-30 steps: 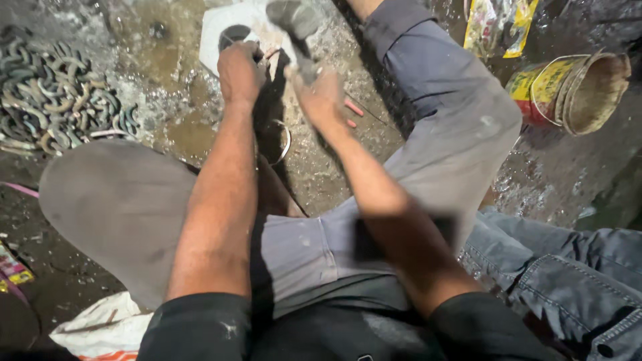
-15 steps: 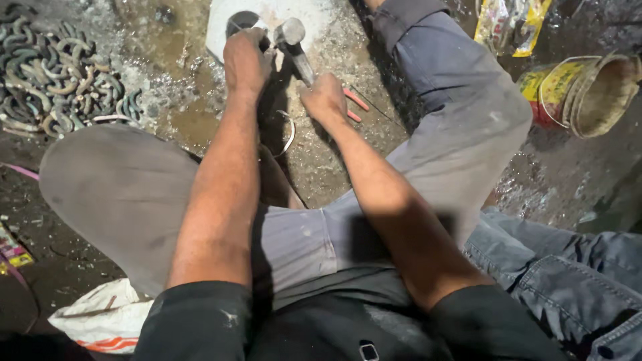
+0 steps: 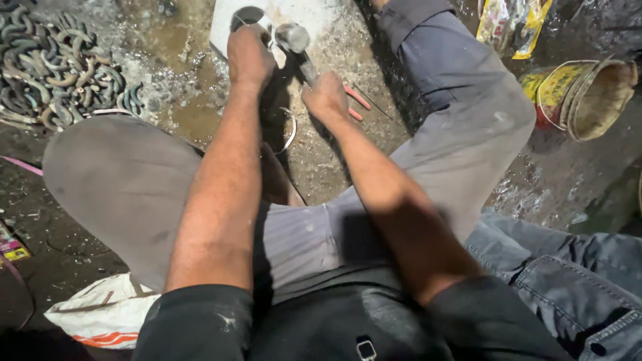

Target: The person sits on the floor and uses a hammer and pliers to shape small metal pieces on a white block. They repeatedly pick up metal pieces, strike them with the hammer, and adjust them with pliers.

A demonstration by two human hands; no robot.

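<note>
The left hand is closed over a metal ring that lies on a pale block at the top of the view. The right hand grips the handle of a hammer, whose round steel head sits just beside the left hand, over the block. Another ring lies on the dirty floor between the forearms. A heap of chain links lies far left, and a yellow bucket stands on the right.
</note>
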